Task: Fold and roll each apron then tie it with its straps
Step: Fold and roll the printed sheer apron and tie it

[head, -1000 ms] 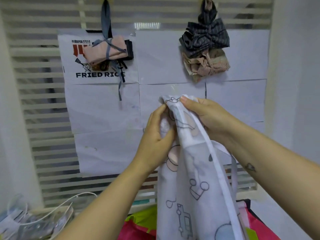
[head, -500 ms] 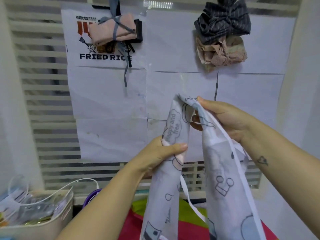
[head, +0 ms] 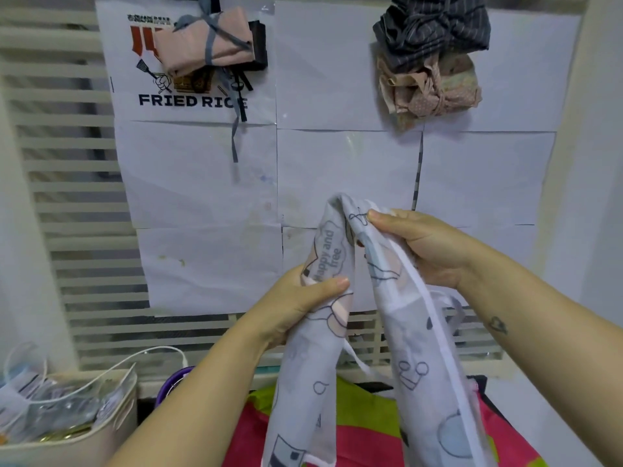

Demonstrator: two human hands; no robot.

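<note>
**A:** Where is the apron?

**B:** The white printed apron (head: pixel 418 358) hangs in the air in front of the paper-covered wall (head: pixel 337 170). It is doubled over at the top, so two lengths fall side by side above a pink and green cloth (head: pixel 357 433).

**A:** And the person's hands?

**B:** The right hand (head: pixel 428 251) pinches the top fold, with the thumb on the front and the fingers curled behind. The left hand (head: pixel 303 305) grips the left length lower down, its thumb lying just under the words "Happy and free".

**A:** Was it like that a second ago?

**B:** No. Both hands met at the apron's top then, and the cloth hung as one strip. The left hand has since dropped and drawn its length aside. Half a second ago the split was already there, and little has shifted since.

**A:** Any strap showing?

**B:** A thin white strap (head: pixel 354 360) dangles between the two lengths.

**A:** What else is there?

**B:** Tied bundles hang on the wall: a pink bundle (head: pixel 202 45) at upper left, and a dark striped bundle (head: pixel 435 28) above a beige bundle (head: pixel 431 92) at upper right. A bin (head: pixel 114 436) holding cables sits at lower left.
</note>
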